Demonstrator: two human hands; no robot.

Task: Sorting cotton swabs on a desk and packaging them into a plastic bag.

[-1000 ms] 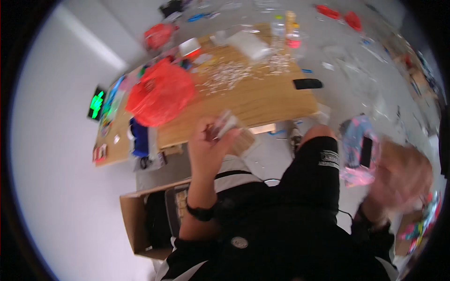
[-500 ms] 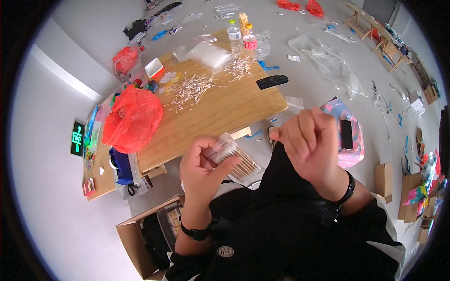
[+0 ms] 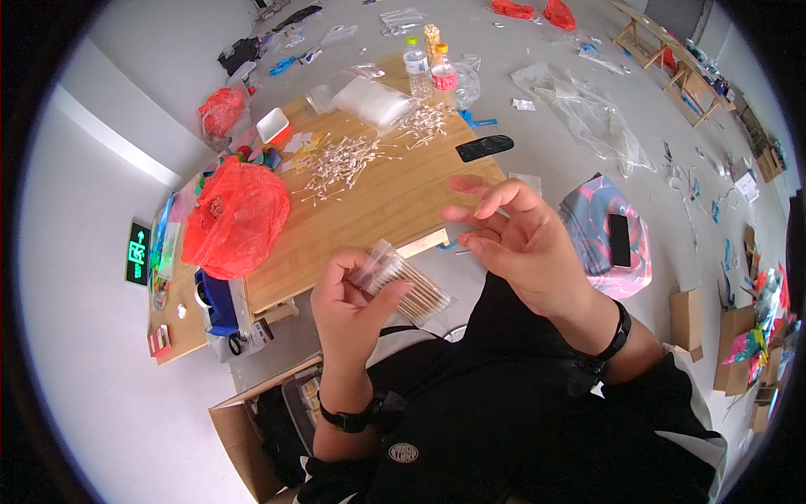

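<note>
The left hand (image 3: 357, 294) holds a small clear bag of wooden-stick cotton swabs (image 3: 403, 281). Fingers & thumb are curled round the top end of the bag, so the hand is closed on it. The sticks poke out toward the right, slanting down, w/ their ends free. It looks like the bag is held up near the chest, off the bench, so both hands can get at it.

The right hand (image 3: 525, 244) is open & holds nothing. Its fingers are spread & a bit bent, palm turned toward the left hand. It sits just beside the bag's free end but does not touch it. Probably it's there to meet the bag.

The wooden bench (image 3: 378, 202) is a little way in front. On it lies a loose pile of cotton swabs (image 3: 340, 164), spread out flat, maybe so they are easy to pick from. A 2nd smaller pile sits further back near a puffy clear bag of white stuff (image 3: 374, 101) & 2 small bottles (image 3: 428, 71). A big red plastic bag (image 3: 235, 218) sits at the left end. A black flat thing (image 3: 484, 148) lies at the right edge, can't tell what. A phone rests on a pink-blue stool (image 3: 592, 244) on the right. An open cardboard box (image 3: 252, 437) is on the floor by the left knee.
</note>
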